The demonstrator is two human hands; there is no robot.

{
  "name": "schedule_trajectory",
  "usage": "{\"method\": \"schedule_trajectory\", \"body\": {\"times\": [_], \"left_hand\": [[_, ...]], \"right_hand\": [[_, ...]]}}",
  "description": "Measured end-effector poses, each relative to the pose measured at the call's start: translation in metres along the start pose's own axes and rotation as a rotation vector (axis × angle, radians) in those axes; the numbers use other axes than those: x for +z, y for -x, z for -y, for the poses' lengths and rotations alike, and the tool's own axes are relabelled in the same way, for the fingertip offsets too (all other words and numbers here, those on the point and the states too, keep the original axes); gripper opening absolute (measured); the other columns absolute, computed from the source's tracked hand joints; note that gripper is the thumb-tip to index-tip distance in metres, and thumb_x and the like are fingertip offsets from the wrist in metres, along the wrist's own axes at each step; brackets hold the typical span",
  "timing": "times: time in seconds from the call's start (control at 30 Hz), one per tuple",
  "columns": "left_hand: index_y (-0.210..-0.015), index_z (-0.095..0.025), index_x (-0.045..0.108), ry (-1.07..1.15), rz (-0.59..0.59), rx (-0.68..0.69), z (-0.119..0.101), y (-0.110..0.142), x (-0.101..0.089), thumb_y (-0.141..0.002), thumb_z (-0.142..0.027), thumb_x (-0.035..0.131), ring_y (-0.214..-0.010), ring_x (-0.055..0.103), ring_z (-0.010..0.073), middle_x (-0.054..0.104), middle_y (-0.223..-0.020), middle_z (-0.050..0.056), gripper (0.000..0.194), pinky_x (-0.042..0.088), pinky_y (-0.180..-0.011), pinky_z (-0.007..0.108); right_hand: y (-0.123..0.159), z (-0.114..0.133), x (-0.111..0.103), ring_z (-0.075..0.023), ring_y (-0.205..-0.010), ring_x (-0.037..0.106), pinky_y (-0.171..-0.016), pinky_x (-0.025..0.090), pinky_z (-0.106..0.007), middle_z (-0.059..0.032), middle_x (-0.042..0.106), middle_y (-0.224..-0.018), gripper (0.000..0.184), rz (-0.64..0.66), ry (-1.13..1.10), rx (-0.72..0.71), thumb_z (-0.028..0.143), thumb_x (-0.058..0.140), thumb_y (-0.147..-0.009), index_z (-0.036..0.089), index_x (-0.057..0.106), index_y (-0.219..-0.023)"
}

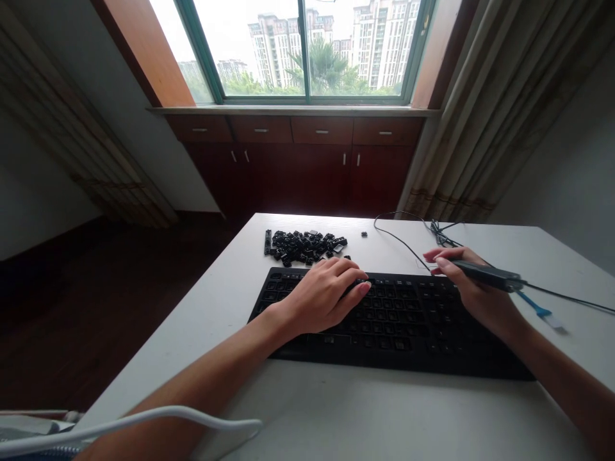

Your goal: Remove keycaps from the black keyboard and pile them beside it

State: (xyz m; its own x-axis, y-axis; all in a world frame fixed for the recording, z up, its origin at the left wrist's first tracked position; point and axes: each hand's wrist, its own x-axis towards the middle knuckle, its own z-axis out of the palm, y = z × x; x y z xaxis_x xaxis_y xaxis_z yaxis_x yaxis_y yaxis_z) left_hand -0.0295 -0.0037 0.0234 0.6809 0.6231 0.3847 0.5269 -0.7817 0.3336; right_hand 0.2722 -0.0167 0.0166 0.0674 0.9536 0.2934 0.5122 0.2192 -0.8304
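A black keyboard (384,358) lies on the white table, most of its keycaps off and the switch sockets exposed. My left hand (329,291) rests over its upper left half, palm down. Its fingers reach forward, with index fingertip and thumb close together near the top row; no object shows between them. In my right hand (475,288), above the keyboard's right end, is a dark handheld tool (490,275) with a cable from its rear. The fingers wrap its front end, so its tip is hard to make out.
Loose black keycaps (302,246) lie heaped behind the keyboard, with one single keycap (364,234) apart. A coiled black cable (442,234) sits at the back right. A blue-handled brush (542,312) lies by my right wrist. A white cable (192,413) crosses my left forearm.
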Motion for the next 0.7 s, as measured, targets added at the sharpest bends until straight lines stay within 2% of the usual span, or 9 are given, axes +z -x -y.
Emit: {"method": "schedule_trajectory", "body": {"times": [0.1,0.2,0.37,0.47,0.63,0.7], "left_hand": [[-0.117,-0.018,0.063,0.018,-0.026,0.015,0.003,0.0,-0.001,-0.109,-0.029,0.036,-0.105,0.062,0.0207,0.068,-0.117,0.007,0.031,0.05,-0.096,0.041],[-0.116,-0.018,0.063,0.033,-0.063,0.021,0.004,-0.001,0.0,-0.108,-0.028,0.036,-0.104,0.062,0.0212,0.068,-0.115,0.008,0.03,0.05,-0.096,0.043],[-0.114,-0.018,0.065,0.059,-0.104,0.008,0.003,0.0,0.003,-0.107,-0.026,0.038,-0.105,0.059,0.0215,0.065,-0.116,0.009,0.029,0.05,-0.097,0.043],[-0.114,-0.017,0.066,0.099,-0.151,-0.03,0.003,0.0,0.004,-0.107,-0.024,0.038,-0.108,0.058,0.0209,0.063,-0.117,0.009,0.03,0.049,-0.099,0.042],[-0.11,-0.019,0.067,0.202,-0.268,-0.094,0.006,-0.001,0.004,-0.107,-0.025,0.037,-0.112,0.058,0.0196,0.062,-0.116,0.007,0.031,0.047,-0.102,0.04],[-0.109,-0.019,0.068,0.247,-0.303,-0.126,0.008,-0.001,0.003,-0.108,-0.027,0.036,-0.111,0.058,0.0194,0.062,-0.116,0.007,0.033,0.046,-0.103,0.04]], "right_hand": [[0.0,-0.001,0.0,-0.0289,-0.101,0.071,-0.095,0.055,-0.047,-0.0089,0.073,-0.109,0.032,-0.003,0.003,0.029,0.053,0.06,-0.094,0.025,0.062,-0.109],[-0.002,-0.003,-0.001,-0.0273,-0.09,0.071,-0.087,0.057,-0.045,-0.0081,0.071,-0.097,0.034,-0.003,0.038,0.041,0.054,0.058,-0.095,0.025,0.062,-0.112],[-0.001,-0.007,-0.004,-0.0267,-0.094,0.065,-0.086,0.055,-0.042,-0.0095,0.063,-0.109,0.026,0.028,0.216,-0.166,0.045,0.057,-0.095,0.026,0.063,-0.112],[0.0,-0.011,-0.005,-0.0254,-0.087,0.061,-0.076,0.055,-0.04,-0.0097,0.056,-0.107,0.033,0.054,0.211,-0.17,0.04,0.061,-0.09,0.024,0.06,-0.12],[-0.002,-0.019,-0.007,-0.0262,-0.089,0.057,-0.082,0.053,-0.043,-0.0095,0.051,-0.105,0.046,-0.071,0.315,-0.175,0.042,0.07,-0.083,0.02,0.06,-0.123],[-0.004,-0.02,-0.007,-0.025,-0.087,0.058,-0.078,0.053,-0.04,-0.0098,0.052,-0.107,0.053,-0.089,0.329,-0.143,0.044,0.072,-0.082,0.021,0.059,-0.127]]}}
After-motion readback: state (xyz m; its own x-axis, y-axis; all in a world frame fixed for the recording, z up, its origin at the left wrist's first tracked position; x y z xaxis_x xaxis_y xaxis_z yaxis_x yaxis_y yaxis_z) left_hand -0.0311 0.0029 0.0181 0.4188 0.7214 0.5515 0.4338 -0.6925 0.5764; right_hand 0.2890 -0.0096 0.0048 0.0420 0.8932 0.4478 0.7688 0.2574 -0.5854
